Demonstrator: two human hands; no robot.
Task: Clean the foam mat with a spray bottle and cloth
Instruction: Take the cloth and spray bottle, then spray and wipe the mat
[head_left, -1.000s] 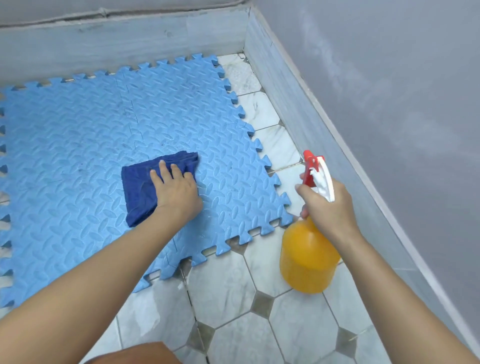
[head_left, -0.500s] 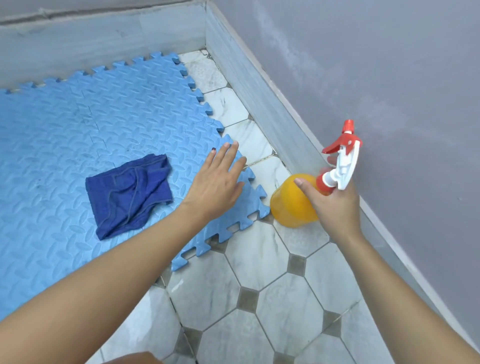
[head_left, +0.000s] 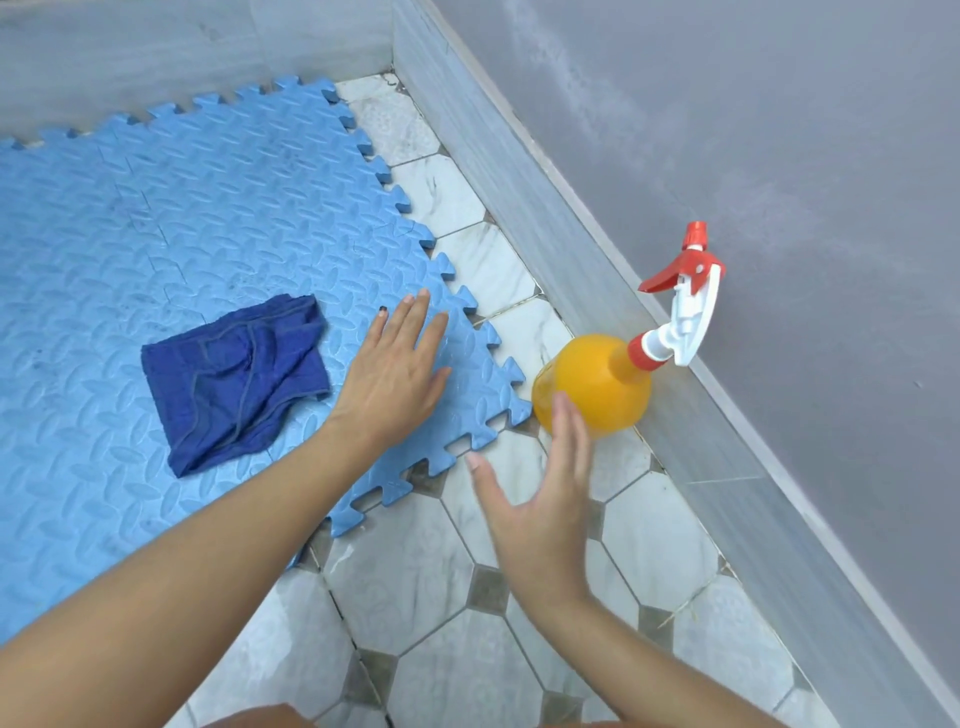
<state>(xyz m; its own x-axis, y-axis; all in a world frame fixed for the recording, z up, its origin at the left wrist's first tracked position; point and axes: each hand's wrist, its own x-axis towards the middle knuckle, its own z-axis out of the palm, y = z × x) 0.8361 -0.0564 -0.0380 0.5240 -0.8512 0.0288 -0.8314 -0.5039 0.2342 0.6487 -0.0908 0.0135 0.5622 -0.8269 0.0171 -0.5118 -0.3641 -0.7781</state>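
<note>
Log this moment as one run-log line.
left hand: open, flat on blue foam mat | right hand: open, empty | orange spray bottle: on tile floor | blue cloth: on mat

Spray bottle (head_left: 592, 387) stood beside wall skirting (head_left: 571, 244), just off mat (head_left: 156, 218) corner; tiled floor (head_left: 415, 582) nearer lay open.

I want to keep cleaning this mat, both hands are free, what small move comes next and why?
Probably slide the left hand left onto the dark blue cloth and grip it. The cloth lies loose on the blue foam mat beside that open hand, while the orange spray bottle stands on the tiled floor, released.
</note>
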